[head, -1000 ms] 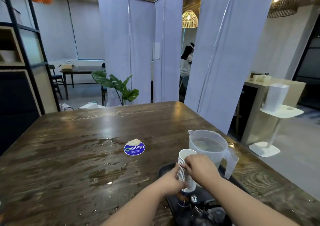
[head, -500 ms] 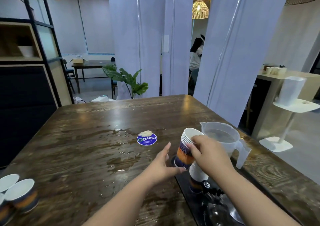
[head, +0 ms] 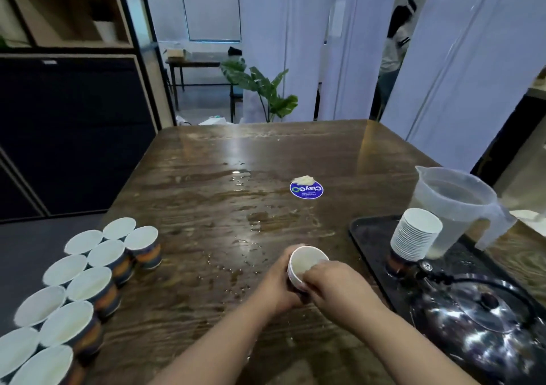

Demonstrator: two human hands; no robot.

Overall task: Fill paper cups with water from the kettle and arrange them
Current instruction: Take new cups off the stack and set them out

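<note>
Since the earlier frame, a cup (head: 307, 268) has been taken off the stack (head: 415, 238) and brought down over the table (head: 206, 177), well left of the tray (head: 366, 237). It is gripped from both sides: the left hand (head: 277, 287) is wrapped round its wall, and the right hand (head: 336, 291) pinches its rim. Right of the grip, the kettle (head: 484, 325) and jug (head: 452, 207) are seen; far left, many cups (head: 88, 284) are grouped.
</note>
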